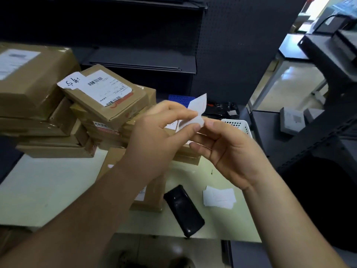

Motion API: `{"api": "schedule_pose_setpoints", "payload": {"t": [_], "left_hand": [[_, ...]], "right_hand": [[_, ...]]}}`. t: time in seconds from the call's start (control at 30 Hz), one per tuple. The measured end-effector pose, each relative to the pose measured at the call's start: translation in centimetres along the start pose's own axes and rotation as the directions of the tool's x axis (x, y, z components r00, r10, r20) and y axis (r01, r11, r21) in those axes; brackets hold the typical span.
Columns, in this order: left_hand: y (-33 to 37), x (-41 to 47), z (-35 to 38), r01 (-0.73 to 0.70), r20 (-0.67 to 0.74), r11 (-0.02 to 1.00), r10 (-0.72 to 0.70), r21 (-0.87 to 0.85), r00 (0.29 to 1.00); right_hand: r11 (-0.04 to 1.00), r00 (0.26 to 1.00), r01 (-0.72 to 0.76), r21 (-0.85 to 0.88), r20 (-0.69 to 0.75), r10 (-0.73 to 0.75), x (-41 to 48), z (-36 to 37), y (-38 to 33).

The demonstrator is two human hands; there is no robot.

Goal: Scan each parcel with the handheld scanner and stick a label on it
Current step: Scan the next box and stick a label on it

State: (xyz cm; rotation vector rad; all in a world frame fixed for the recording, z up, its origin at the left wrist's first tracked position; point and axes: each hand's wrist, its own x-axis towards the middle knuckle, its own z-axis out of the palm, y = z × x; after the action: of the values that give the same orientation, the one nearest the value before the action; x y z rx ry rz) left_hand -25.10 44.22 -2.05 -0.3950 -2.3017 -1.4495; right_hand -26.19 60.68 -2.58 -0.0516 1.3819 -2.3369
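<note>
Now the left hand (154, 144) and right hand (228, 151) both pinch the label (195, 118) at their fingertips above the bench (48, 190), while the parcel (152, 198) lies below under the left forearm, long axis running back from the front edge.

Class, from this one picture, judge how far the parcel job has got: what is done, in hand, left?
Done, seemingly: the top parcel bears a handwritten slip. In hand: left hand and right hand pinch a label, apparently peeling it; the scanner lies on the table. Left: sticking it, probably on the box under the forearm.
</note>
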Motion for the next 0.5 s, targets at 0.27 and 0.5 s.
{"api": "schedule_pose_setpoints", "payload": {"t": [0.27, 0.5], "left_hand": [[2.6, 0.0, 2.4, 0.120, 0.018, 0.992, -0.119, -0.047, 0.993], [3.9, 0.3, 3.5, 0.136, 0.066, 0.991, -0.136, -0.007, 0.989]], "right_hand": [[0.990, 0.996, 0.088, -0.114, -0.013, -0.090, -1.8, -2.6, -2.0], [0.946, 0.982, 0.179, -0.269, -0.009, -0.188, -3.0, -4.0, -3.2]]}}
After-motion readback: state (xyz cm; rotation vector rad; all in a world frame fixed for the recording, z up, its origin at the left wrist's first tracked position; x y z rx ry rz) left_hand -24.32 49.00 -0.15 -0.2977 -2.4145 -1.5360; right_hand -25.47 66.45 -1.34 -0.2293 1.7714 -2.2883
